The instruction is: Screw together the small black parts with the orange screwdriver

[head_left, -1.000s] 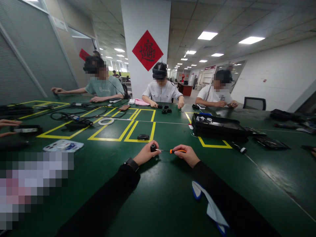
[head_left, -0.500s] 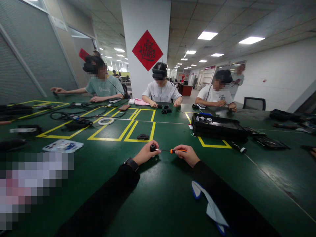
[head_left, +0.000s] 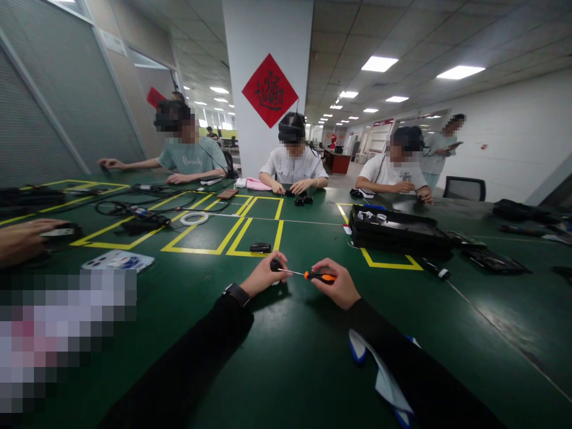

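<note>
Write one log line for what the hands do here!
left hand: holds small black part | right hand: holds orange screwdriver | tip: at part | green table

Orange-handled screwdriver (head_left: 313,276) — thin shaft level, tip at small black part (head_left: 276,264).

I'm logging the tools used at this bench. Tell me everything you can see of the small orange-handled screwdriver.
The small orange-handled screwdriver has an orange grip with a dark collar, plastic by the look of it, and a thin bare metal shaft. It lies nearly level above the green table, handle to the right and tip to the left. The right hand grips the handle. The tip reaches the small black round part held in the left hand; whether it actually touches is too fine to tell.
</note>
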Demonstrator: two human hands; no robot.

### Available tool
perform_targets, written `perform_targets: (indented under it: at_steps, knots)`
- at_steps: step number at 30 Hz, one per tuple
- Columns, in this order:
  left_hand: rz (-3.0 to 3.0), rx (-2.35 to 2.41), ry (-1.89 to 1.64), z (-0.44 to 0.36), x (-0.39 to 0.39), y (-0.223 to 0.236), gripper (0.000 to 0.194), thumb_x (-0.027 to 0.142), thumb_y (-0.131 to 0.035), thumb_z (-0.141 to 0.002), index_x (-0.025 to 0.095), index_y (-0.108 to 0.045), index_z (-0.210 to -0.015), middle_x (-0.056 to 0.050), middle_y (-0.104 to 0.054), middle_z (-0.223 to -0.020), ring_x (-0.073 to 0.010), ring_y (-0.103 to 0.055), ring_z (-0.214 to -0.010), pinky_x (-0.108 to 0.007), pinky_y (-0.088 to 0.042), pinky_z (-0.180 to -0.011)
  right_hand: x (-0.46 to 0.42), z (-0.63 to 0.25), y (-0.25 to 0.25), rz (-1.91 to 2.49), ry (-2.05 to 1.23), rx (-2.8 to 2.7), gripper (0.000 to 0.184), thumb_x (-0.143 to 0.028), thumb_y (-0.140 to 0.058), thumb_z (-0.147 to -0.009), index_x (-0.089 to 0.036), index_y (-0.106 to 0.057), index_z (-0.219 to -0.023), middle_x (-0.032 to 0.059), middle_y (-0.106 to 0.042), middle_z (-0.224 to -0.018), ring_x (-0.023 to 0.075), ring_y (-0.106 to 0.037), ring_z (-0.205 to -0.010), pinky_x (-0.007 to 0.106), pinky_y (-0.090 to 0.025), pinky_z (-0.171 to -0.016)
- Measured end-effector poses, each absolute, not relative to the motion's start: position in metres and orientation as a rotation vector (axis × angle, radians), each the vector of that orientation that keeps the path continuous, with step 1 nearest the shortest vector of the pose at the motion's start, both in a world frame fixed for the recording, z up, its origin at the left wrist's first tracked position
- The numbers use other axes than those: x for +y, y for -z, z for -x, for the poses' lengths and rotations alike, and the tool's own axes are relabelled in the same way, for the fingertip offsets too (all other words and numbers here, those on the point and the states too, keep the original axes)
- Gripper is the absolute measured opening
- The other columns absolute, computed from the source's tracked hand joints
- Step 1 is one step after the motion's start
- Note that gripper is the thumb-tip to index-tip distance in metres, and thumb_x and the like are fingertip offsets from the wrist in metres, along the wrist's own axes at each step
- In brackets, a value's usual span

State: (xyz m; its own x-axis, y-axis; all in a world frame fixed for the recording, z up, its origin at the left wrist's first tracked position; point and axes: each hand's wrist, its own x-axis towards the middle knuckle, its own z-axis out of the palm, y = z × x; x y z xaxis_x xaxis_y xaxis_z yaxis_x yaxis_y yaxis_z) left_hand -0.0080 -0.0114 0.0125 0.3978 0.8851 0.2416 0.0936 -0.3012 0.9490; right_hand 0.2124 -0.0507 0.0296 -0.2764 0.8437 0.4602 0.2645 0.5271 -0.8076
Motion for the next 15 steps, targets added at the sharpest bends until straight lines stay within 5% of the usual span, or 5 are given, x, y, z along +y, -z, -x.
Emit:
perform_targets:
  at_steps: [15]
  knots:
    - [-1.606,0.867,-1.023,0.005,-0.014,-0.014,0.031,0.029,-0.065,-0.066,0.017,-0.044,-0.086,0.003,-0.059,-0.061,-0.0121,-0.060,-0.058,-0.023,-0.043,-0.057,-0.067,-0.204,-0.045,0.873,-0.461,-1.734,0.015,-0.026,-0.059,-0.074,-0.018,-0.061,-0.086,0.0051,-0.064,-0.086,0.0170,-0.061,-0.079,0.032,-0.048,-0.073]
